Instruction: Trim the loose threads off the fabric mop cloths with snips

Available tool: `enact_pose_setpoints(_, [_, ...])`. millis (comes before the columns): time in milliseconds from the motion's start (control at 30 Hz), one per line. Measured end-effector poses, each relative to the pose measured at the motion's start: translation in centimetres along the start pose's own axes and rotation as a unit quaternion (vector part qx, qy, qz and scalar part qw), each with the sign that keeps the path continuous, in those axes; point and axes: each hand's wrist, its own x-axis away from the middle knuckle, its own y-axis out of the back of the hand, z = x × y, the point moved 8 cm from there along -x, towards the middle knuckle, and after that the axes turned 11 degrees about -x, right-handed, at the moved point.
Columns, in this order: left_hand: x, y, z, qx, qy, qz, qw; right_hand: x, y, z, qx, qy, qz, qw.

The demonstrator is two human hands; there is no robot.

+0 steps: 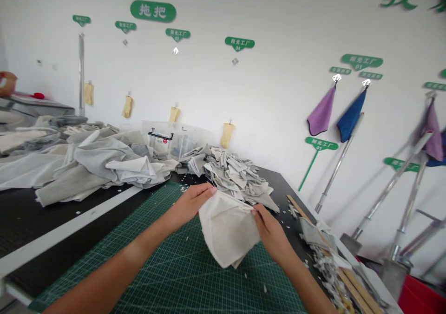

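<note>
My left hand (190, 205) and my right hand (270, 234) hold a crumpled off-white cloth piece (226, 230) between them, gripping its upper edge. The cloth hangs in folds just above a green cutting mat (209, 281) with a printed grid. Small white fabric snippets lie on the mat. Beyond my left fingertips, a heap of grey and white fabric scraps (233, 177) rises on the dark tabletop (278, 184).
A large mound of grey fabric (94, 165) lies at the left, with a clear plastic box (167, 137) behind it. A wooden strip (306, 216) and more scraps (325, 263) sit along the right table edge. Towels, yellow gloves and metal mop poles hang or lean along the wall.
</note>
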Motion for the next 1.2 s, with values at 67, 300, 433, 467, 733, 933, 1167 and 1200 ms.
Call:
enact_pose_setpoints(67, [0.2, 0.3, -0.6, 0.022, 0.016, 0.023, 0.999, -0.2, 0.6, 0.4, 0.004, 0.005, -0.002, 1.0])
enact_pose_setpoints(300, [0.1, 0.7, -2.9, 0.039, 0.013, 0.03, 0.999, -0.5, 1.6, 1.9, -0.009, 0.023, 0.014, 1.0])
enact_pose_setpoints(433, [-0.5, 0.7, -5.0, 0.001, -0.016, 0.016, 1.0, -0.5, 0.5, 2.0, -0.107, -0.013, 0.084, 0.991])
enact_pose_setpoints(467, [-0.6, 0.8, -5.6, -0.012, -0.028, 0.01, 0.999, -0.5, 0.4, 2.2, -0.122, -0.017, 0.096, 0.988])
enact_pose_setpoints(733, [-2.0, 0.8, -9.0, -0.05, -0.089, -0.018, 0.995, 0.2, 1.4, 6.2, -0.226, -0.05, 0.206, 0.951])
enact_pose_setpoints(933, [-2.4, -1.4, -11.0, -0.058, -0.128, 0.003, 0.99, 0.3, -0.4, 9.5, -0.255, -0.036, 0.206, 0.944])
enact_pose_setpoints(1167, [-2.5, -1.6, -11.9, -0.057, -0.136, -0.01, 0.989, -0.3, -1.3, 9.9, -0.155, 0.007, 0.108, 0.982])
enact_pose_setpoints(1200, [-2.5, -1.5, -12.0, -0.056, -0.137, -0.014, 0.989, -0.3, -1.4, 9.6, -0.131, 0.01, 0.096, 0.987])
